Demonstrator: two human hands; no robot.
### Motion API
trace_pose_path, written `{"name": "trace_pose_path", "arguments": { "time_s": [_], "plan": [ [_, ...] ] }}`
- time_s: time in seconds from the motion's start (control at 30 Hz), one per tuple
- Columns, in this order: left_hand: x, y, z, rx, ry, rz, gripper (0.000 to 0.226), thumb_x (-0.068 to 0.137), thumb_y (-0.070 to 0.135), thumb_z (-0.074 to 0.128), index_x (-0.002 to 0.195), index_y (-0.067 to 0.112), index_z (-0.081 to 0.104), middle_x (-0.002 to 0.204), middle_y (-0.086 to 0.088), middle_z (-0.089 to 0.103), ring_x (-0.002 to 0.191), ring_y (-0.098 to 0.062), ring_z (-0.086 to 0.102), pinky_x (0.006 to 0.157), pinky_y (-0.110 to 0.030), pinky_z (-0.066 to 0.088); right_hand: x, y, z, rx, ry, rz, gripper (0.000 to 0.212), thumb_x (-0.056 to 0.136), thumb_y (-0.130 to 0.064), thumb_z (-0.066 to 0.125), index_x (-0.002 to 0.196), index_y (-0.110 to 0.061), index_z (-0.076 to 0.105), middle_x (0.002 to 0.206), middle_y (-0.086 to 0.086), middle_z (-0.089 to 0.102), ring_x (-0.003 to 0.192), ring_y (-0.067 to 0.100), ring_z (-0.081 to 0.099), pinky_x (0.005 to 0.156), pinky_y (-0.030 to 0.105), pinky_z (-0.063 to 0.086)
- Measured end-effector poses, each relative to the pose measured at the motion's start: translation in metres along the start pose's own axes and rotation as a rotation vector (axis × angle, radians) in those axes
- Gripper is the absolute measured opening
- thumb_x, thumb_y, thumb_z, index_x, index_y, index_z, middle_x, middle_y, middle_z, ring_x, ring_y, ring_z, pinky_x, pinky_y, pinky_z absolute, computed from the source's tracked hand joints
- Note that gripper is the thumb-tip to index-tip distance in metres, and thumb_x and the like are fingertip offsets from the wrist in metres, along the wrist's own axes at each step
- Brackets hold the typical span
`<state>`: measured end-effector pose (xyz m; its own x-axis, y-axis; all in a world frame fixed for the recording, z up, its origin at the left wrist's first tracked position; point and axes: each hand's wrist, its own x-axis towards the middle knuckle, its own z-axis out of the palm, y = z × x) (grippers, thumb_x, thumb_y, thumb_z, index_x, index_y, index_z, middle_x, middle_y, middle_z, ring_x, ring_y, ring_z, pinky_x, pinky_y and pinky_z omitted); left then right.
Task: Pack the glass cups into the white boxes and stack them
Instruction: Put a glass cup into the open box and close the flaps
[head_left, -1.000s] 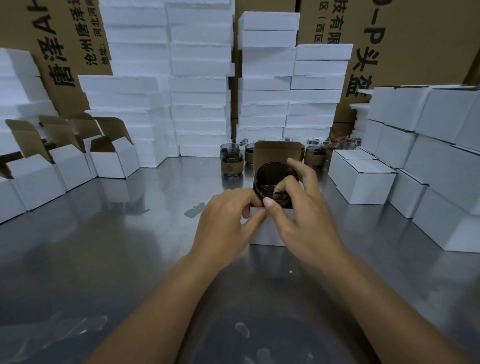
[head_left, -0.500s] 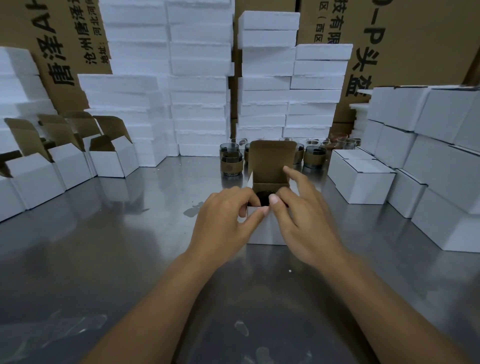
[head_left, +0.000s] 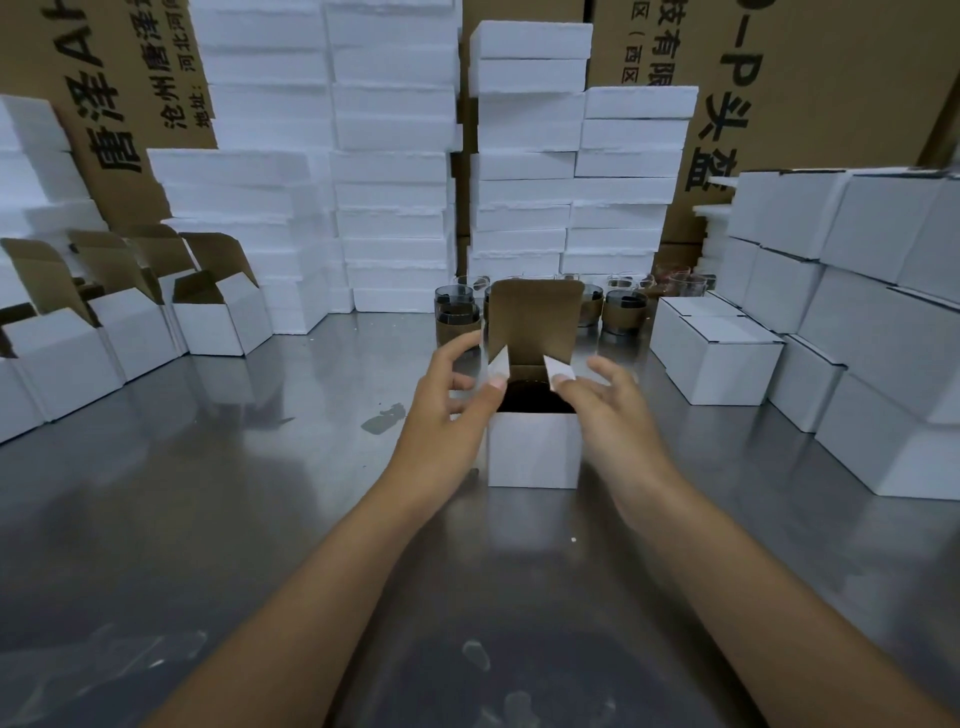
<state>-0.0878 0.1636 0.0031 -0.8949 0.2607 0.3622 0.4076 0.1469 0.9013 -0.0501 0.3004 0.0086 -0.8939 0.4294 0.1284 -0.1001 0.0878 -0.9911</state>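
Sitting low inside the white box, the glass cup lies right between the hands, just under the thumbs. The left hand and right hand are equally near. Their fingers are loose and spread, gripping nothing, with thumbs touching the side flaps.

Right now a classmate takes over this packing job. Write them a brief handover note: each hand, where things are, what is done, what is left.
Left hand: open, thumb on the left side flap.
Right hand: open, touching the right side flap.
Cup sits inside the centre box; lid flap stands upright.
Done: cup in; closed boxes stacked at right.
To do: fold flaps, shut lid, stack it; pack the unpacked cups behind into the open boxes at left.
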Motion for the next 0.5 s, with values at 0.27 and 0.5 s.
{"name": "trace_pose_path", "arguments": {
  "time_s": [0.27,0.5],
  "plan": [
    [0.0021,0.0003,0.0010,-0.186,-0.094,-0.158,0.063,0.090,0.026,0.058,0.137,0.049,0.023,0.133,0.001,0.043,0.115,-0.011,0.046,0.070,-0.015,0.037,0.0012,0.0017,0.0000,-0.037,-0.071,-0.053,0.058,0.088,-0.014,0.059,0.135,-0.041,0.038,0.107,-0.009,0.061,0.097,0.001,0.056,0.071,0.017,0.040],
    [0.0008,-0.0027,-0.0002,-0.211,-0.056,-0.077,0.036,0.082,0.025,0.061,0.110,0.042,0.046,0.119,0.007,0.050,0.106,0.002,0.049,0.070,-0.011,0.041,0.0006,0.0018,-0.0014,0.105,-0.099,-0.044,0.035,0.085,-0.008,0.062,0.094,-0.041,0.057,0.093,-0.001,0.066,0.073,0.008,0.068,0.057,0.021,0.050]
  ]
}}
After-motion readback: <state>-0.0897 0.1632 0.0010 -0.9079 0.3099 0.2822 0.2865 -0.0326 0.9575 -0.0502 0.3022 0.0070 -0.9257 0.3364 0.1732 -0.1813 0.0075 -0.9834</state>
